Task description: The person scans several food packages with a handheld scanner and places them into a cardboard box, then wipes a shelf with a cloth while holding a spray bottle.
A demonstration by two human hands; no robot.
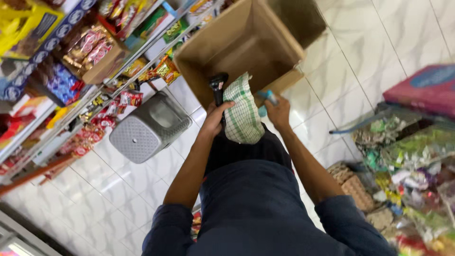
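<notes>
Head view: two hands at the mouth of an open cardboard box [246, 45] on a white tiled floor [142, 189].

The left hand [215, 116] has its fingers clamped on a black handheld scanner [218, 87] and a green-checked cloth [242, 114], whose long axis runs from the lap towards the box. The right hand [278, 111] pinches a small blue object [268, 96], perhaps a marker. A grey stool [149, 128] stands beside snack shelves [71, 71].
</notes>
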